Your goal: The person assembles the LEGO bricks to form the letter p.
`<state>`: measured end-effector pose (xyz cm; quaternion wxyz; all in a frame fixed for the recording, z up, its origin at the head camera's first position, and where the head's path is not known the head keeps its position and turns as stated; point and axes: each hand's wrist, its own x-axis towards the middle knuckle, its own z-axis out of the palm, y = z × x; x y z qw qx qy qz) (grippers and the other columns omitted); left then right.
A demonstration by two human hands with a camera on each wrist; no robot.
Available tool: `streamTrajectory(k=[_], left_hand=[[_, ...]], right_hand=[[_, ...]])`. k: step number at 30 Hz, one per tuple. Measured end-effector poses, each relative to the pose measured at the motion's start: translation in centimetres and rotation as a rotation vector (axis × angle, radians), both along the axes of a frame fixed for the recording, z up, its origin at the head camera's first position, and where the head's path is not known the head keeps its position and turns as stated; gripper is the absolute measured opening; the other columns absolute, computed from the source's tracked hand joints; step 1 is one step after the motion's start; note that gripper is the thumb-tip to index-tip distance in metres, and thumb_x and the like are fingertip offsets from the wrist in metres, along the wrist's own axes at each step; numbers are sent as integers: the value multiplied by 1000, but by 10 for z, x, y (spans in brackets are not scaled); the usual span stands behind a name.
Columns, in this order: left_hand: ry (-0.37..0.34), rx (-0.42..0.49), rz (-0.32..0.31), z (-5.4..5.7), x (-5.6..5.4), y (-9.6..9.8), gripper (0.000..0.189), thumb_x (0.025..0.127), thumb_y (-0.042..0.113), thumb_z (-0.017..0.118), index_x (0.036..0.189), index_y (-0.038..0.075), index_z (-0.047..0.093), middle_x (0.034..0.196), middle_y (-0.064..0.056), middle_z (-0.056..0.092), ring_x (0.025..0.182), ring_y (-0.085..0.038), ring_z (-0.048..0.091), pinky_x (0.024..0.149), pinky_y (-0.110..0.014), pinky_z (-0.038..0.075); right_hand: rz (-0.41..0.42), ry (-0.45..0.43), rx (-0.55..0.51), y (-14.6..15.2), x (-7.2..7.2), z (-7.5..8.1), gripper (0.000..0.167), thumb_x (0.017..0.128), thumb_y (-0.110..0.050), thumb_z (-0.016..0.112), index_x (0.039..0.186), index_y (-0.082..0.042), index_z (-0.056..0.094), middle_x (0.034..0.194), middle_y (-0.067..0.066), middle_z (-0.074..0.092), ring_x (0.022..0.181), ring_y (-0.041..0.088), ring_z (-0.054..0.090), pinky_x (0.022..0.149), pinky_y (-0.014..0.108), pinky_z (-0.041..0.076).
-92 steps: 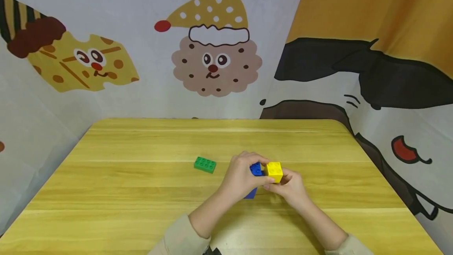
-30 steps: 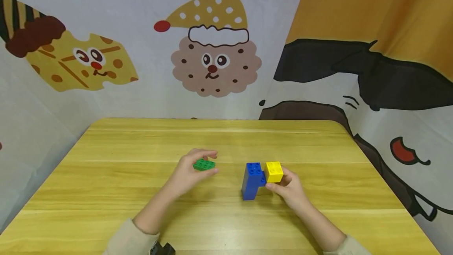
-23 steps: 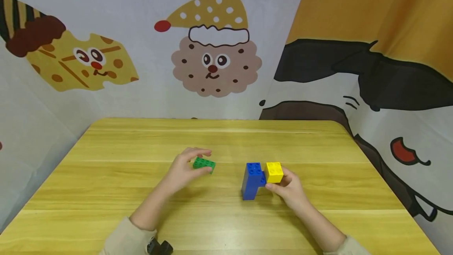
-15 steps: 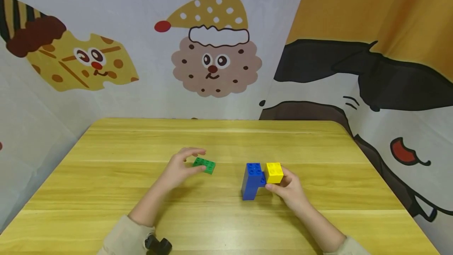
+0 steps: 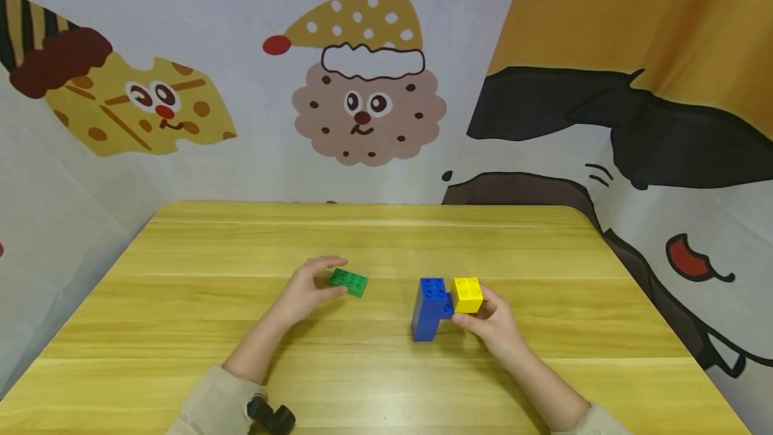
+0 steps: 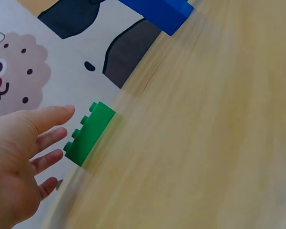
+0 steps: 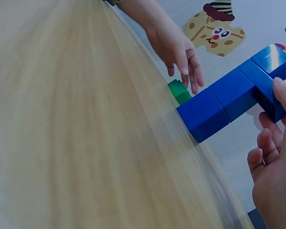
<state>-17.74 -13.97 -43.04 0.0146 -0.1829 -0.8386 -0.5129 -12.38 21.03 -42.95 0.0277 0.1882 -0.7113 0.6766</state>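
Observation:
On the table lies a green toy building brick [image 5: 348,282], studs up. My left hand [image 5: 303,292] is spread around its left end, thumb and fingers apart; the left wrist view shows a gap between this hand [image 6: 20,160] and the green brick [image 6: 89,134]. A tower of blue bricks [image 5: 427,311] stands upright to the right, several blocks high, with one blue brick jutting from its right side near the top. Above that jutting part sits a yellow brick [image 5: 468,295]. My right hand [image 5: 496,325] pinches the yellow brick's end, thumb in front; its other fingers are partly hidden.
The wooden table [image 5: 241,240] has rounded far corners and ends at a cloth backdrop [image 5: 260,173] printed with cartoon figures. A black wrist device [image 5: 272,415] sits at the left sleeve [image 5: 217,401].
My left hand has left the blue tower and yellow brick, moved left to the green brick, then drawn slightly back toward its left end. My right hand has stayed at the yellow brick.

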Motion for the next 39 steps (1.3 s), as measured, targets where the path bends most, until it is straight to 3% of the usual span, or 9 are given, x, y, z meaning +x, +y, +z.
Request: streamTrajectory(k=[10, 22, 32, 39], left_hand=[[11, -24, 6, -7, 0, 2, 54, 80, 7, 77, 130, 5, 58, 137, -13, 51, 129, -35, 39, 104, -53, 31], [7, -50, 38, -12, 1, 4, 44, 82, 7, 75, 125, 5, 63, 131, -13, 54, 125, -34, 44, 102, -51, 35], [22, -95, 25, -14, 2, 4, 39, 84, 7, 74, 122, 7, 65, 125, -7, 58, 118, -29, 49, 97, -50, 40], [6, -89, 32, -12, 4, 6, 37, 84, 9, 74, 120, 9, 66, 125, -6, 58, 121, -28, 48, 100, -50, 37]], right_hand=[[-10, -12, 4, -3, -1, 2, 37, 82, 8, 68, 116, -2, 59, 103, 0, 64, 90, 12, 59, 78, 24, 51], [4, -4, -22, -2, -2, -2, 41, 82, 9, 67, 114, -16, 62, 103, 0, 65, 91, 12, 59, 79, 24, 51], [-6, -19, -17, -2, -1, -1, 38, 82, 8, 67, 115, -10, 62, 104, 0, 65, 91, 12, 60, 79, 25, 51], [-2, -16, -14, -2, 0, -1, 39, 82, 9, 67, 118, 14, 53, 104, -1, 65, 90, 12, 60, 79, 24, 51]])
